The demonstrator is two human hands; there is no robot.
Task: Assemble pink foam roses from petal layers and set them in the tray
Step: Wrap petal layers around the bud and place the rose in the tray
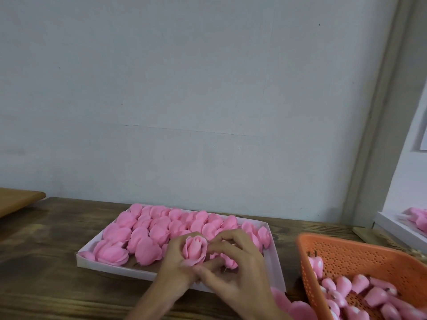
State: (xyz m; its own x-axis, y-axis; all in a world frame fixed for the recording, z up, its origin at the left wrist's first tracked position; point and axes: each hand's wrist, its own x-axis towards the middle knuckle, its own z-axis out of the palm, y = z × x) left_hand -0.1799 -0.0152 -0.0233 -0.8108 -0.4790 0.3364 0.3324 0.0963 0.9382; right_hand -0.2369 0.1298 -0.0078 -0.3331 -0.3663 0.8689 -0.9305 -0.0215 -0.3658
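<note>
I hold the rose (193,250) upright in my left hand (175,265), fingers curled round its lower half. My right hand (240,271) pinches at its base, probably pressing on the outer petal layer, though my fingers hide the contact. The foam looks featherlight, soft and easily creased, so I would hold it low at the base and never by the thin petal rims. The tray (111,265) lies directly beneath the grip, the finished roses (161,227) beyond it and the orange basket (342,250) to its right.
</note>
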